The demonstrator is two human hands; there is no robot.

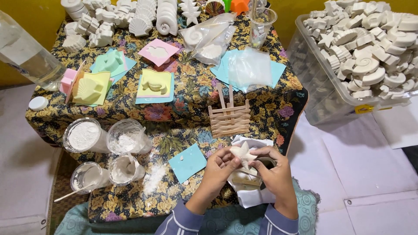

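Right now both hands meet over a sheet of white paper [250,196] on the flowered cloth [191,93], pinching one white plaster starfish [242,153] between them: the left hand [219,167] cups it from below with thumb on an arm, the right hand [272,167] closes fingertips on the far side. I would judge the points brittle, so the grip is best kept on the thick middle and the pressure light. Just left of the left hand lies a blue foam square [187,162] beside spilled powder. Farther left stand cups of white powder [85,135]. Beyond the hands sits a small rack of wooden sticks [229,118], then coloured moulds [155,85]. Well off to the right, a clear bin [322,93] holds many finished casts.
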